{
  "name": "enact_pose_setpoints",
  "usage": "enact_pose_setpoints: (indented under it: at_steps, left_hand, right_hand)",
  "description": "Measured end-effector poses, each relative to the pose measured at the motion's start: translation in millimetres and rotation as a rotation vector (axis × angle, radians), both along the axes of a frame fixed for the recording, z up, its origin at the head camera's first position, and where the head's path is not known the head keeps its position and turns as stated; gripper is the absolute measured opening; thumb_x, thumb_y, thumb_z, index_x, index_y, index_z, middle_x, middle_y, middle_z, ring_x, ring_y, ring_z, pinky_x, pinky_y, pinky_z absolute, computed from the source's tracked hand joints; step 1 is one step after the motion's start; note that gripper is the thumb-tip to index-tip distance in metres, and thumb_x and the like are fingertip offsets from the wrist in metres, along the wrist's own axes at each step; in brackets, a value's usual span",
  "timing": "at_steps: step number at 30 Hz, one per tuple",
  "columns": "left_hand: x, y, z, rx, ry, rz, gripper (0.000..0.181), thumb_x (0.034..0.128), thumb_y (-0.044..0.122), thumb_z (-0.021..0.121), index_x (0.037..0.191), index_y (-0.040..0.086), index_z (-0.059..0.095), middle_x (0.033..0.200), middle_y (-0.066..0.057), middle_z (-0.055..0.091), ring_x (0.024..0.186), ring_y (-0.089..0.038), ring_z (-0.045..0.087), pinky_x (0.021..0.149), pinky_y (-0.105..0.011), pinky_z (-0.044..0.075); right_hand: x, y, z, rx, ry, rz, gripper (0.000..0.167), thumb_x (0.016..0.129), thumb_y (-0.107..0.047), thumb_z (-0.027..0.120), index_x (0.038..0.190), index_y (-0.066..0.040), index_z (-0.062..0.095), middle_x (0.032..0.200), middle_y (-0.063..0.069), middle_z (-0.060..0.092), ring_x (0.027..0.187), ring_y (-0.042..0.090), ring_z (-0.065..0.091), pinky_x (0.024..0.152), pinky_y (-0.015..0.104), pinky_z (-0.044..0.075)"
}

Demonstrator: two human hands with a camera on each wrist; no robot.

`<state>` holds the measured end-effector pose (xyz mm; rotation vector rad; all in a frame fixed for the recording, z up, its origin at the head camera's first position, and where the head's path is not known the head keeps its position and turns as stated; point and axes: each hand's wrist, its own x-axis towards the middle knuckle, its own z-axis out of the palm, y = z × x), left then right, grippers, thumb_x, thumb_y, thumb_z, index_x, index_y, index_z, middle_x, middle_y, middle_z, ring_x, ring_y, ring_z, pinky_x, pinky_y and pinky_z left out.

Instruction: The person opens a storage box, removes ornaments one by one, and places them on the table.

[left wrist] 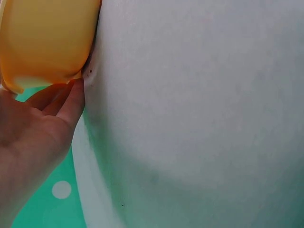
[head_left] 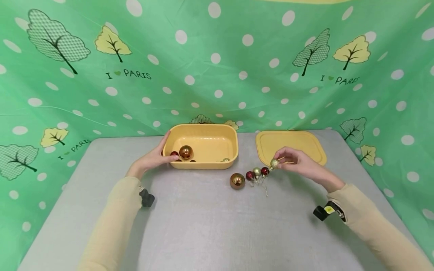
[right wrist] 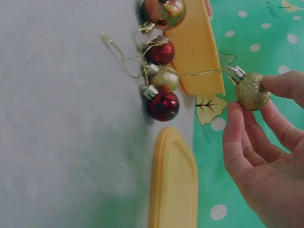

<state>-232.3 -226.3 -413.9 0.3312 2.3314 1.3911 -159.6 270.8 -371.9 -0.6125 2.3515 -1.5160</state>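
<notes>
My left hand (head_left: 154, 157) grips the left end of a yellow container (head_left: 203, 165), thumb over its rim; in the left wrist view the fingers lie against the container's wall (left wrist: 47, 42). Inside are a large copper ball (head_left: 186, 152), a red ball (head_left: 174, 154) and a partly hidden gold one (head_left: 226, 160). My right hand (head_left: 298, 164) pinches a glittery gold ball (right wrist: 252, 91) between thumb and fingers, its gold string trailing toward the others. Below it on the table lie a dark red ball (right wrist: 163, 105), a pale gold ball (right wrist: 165, 79), another red ball (right wrist: 161, 51) and a large copper ball (head_left: 237, 181).
A yellow lid (head_left: 288, 145) lies flat at the back right, partly behind my right hand. The grey table (head_left: 210, 226) meets a green patterned cloth (head_left: 217, 75) at its back. Loose gold strings (head_left: 262, 185) lie by the small balls.
</notes>
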Motion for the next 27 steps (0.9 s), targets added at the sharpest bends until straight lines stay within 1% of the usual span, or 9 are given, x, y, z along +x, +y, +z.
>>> enact_pose_setpoints:
  at_steps: [3,7,12,17,20,24,27]
  left_hand:
    - [-0.1,0.0,-0.2,0.004,-0.003,0.002,0.105,0.0903,0.019,0.068,0.154,0.024,-0.016,0.158,-0.015,-0.019,0.142,-0.041,-0.011,0.110,-0.061,-0.003]
    - [1.3,0.1,-0.5,-0.002,0.014,-0.001,0.106,0.0902,0.022,0.068,0.153,0.029,-0.016,0.158,-0.013,-0.018,0.143,-0.040,-0.010,0.110,-0.062,-0.001]
    - [2.2,-0.3,-1.5,0.015,0.025,-0.009,0.106,0.0897,0.023,0.069,0.153,0.033,-0.016,0.159,-0.012,-0.018,0.143,-0.040,-0.009,0.110,-0.063,0.000]
    - [1.9,-0.8,-1.5,0.020,0.026,-0.010,0.106,0.0895,0.023,0.069,0.153,0.032,-0.016,0.159,-0.012,-0.018,0.143,-0.040,-0.009,0.110,-0.062,0.000]
    - [1.2,-1.5,-2.1,0.013,0.025,-0.009,0.106,0.0897,0.023,0.069,0.153,0.031,-0.016,0.159,-0.012,-0.018,0.143,-0.040,-0.009,0.110,-0.062,0.000]
    - [0.7,-2.5,-2.2,0.012,0.024,-0.005,0.105,0.0899,0.023,0.069,0.153,0.031,-0.015,0.159,-0.011,-0.017,0.143,-0.039,-0.009,0.111,-0.061,0.000]
    - [0.5,-2.8,-2.2,0.013,0.027,-0.007,0.105,0.0899,0.023,0.069,0.153,0.031,-0.014,0.159,-0.011,-0.017,0.143,-0.038,-0.009,0.111,-0.060,0.000]
  right_hand:
    - [-0.6,2,-7.6,-0.013,-0.007,0.003,0.025,0.089,0.001,0.062,0.113,0.007,0.056,0.108,0.020,0.060,0.100,0.028,0.060,0.083,0.026,0.051]
    - [-1.5,4,-16.9,-0.007,-0.004,-0.003,0.026,0.090,0.000,0.062,0.113,0.008,0.056,0.108,0.020,0.061,0.100,0.030,0.061,0.083,0.025,0.051]
    - [-2.8,6,-29.2,0.015,0.021,-0.010,0.026,0.088,0.002,0.063,0.113,0.009,0.056,0.108,0.021,0.061,0.098,0.028,0.062,0.081,0.026,0.052]
    - [-3.2,8,-40.7,0.036,0.053,0.001,0.027,0.086,0.008,0.060,0.112,0.013,0.056,0.107,0.025,0.061,0.095,0.029,0.063,0.077,0.027,0.054]
    - [-3.1,8,-45.0,0.074,0.058,-0.026,0.027,0.085,0.008,0.060,0.112,0.012,0.059,0.105,0.023,0.063,0.092,0.029,0.063,0.076,0.026,0.054]
    - [-4.3,6,-47.9,0.126,0.052,-0.059,0.027,0.085,0.006,0.062,0.112,0.008,0.061,0.104,0.019,0.065,0.091,0.028,0.062,0.077,0.025,0.052]
    - [-5.4,5,-49.1,0.156,0.061,-0.066,0.026,0.085,0.005,0.063,0.111,0.007,0.062,0.103,0.017,0.065,0.091,0.028,0.062,0.078,0.026,0.052]
